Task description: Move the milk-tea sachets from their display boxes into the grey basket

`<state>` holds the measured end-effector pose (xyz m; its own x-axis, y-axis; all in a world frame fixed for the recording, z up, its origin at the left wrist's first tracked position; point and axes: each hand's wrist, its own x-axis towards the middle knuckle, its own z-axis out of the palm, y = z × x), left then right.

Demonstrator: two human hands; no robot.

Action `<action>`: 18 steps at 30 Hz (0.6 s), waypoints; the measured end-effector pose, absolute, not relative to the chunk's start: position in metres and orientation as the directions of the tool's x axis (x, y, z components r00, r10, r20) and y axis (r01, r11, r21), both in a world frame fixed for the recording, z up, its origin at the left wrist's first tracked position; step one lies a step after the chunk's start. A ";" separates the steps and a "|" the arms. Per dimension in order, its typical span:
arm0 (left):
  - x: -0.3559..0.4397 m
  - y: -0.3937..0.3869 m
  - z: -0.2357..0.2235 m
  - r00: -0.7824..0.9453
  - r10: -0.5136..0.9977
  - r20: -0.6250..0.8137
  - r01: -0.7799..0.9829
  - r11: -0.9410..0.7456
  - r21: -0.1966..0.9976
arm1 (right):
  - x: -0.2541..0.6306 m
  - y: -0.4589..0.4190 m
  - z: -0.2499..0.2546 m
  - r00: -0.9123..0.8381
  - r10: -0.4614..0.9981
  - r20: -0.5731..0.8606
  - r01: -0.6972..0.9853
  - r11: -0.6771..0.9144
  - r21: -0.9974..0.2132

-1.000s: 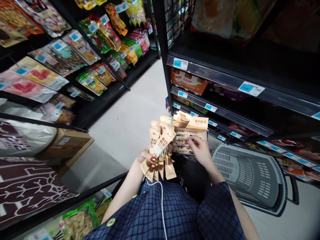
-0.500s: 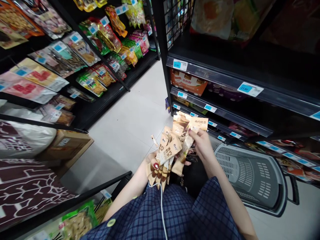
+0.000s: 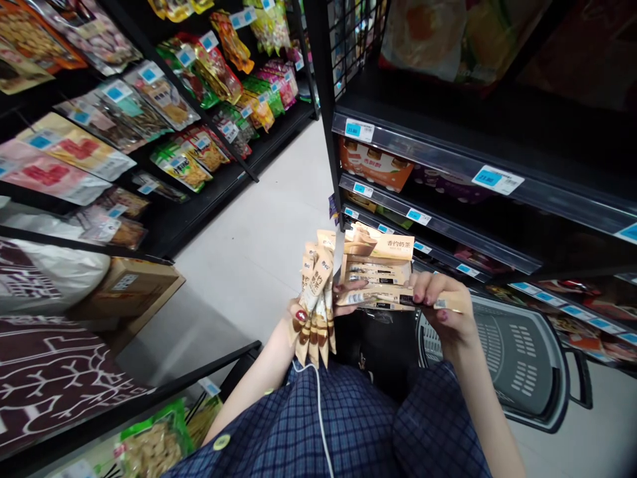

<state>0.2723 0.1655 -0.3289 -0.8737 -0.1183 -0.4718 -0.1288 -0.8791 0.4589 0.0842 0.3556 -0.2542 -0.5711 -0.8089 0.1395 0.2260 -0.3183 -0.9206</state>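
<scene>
My left hand [image 3: 303, 317] is closed round a fan of several tan milk-tea stick sachets [image 3: 316, 292], held upright in front of me. My right hand [image 3: 442, 311] pinches a few more tan sachets [image 3: 383, 297] lying sideways, their far end touching the fingertips of my left hand. Just behind both hands stands an open tan milk-tea box [image 3: 381, 255] with brown lettering. A white cable [image 3: 318, 411] runs down over my blue plaid dress.
A grey shopping basket [image 3: 517, 358] sits on the floor at right, under my right hand. Black shelves with blue price tags [image 3: 497, 179] rise on the right; snack bags [image 3: 184, 162] fill shelves on the left. A cardboard box [image 3: 129, 285] lies at lower left. Pale floor runs ahead.
My right hand has dropped from the box top and swung right over the basket, now holding sachets sideways. The left hand's bundle has closed up and stands more upright.
</scene>
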 end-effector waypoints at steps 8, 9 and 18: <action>0.271 0.177 -0.289 -0.882 -0.022 -0.470 -0.243 -0.834 0.496 | 0.097 0.354 -0.261 -0.734 -0.678 0.039 0.223 -0.295 -0.929; 0.269 0.179 -0.284 -0.883 -0.043 -0.468 -0.232 -0.826 0.513 | 0.100 0.351 -0.265 -0.754 -0.656 0.015 0.216 -0.271 -0.938; 0.264 0.183 -0.284 -0.900 -0.207 -0.383 -0.150 -0.679 0.719 | 0.142 0.330 -0.288 -0.841 -0.507 -0.188 0.305 -0.158 -0.939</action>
<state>0.2640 0.1832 -0.2844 -0.9004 -0.2068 -0.3828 -0.1495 -0.6792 0.7185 0.1420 0.3305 -0.2882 -0.8409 -0.5075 -0.1878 0.3052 -0.1582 -0.9391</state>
